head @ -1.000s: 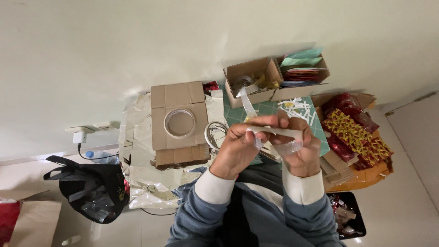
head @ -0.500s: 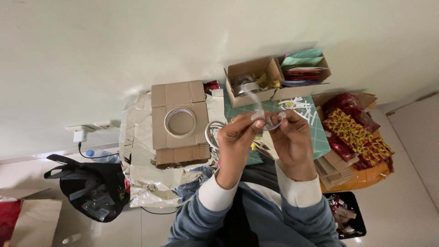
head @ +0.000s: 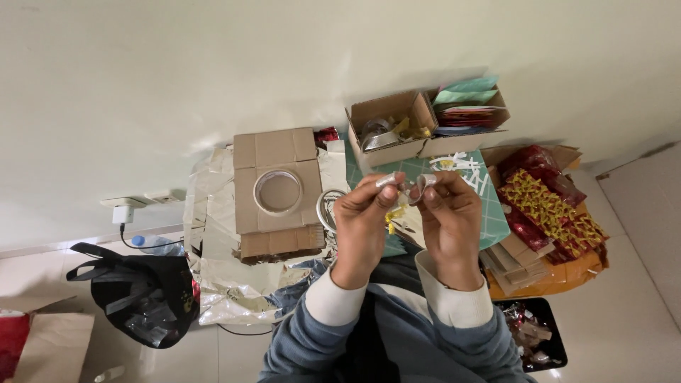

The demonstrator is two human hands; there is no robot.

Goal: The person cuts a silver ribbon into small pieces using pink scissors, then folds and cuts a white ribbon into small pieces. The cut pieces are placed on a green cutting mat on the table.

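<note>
My left hand and my right hand are raised together over a green cutting mat. Between the fingertips of both hands I pinch a small silvery piece, like a strip of tape or foil; its exact kind is unclear. A small yellow bit shows just below it, between the hands. Both forearms wear blue sleeves with white cuffs.
A cardboard box with a round hole sits left of the hands on silver foil sheeting. Two open cardboard boxes hold small items and coloured paper. A pile of red and gold decorations lies right. A black bag lies left.
Both hands drew closer together and rose slightly. The long white strip stretched between them a second ago is now gathered into a small piece at the fingertips.
</note>
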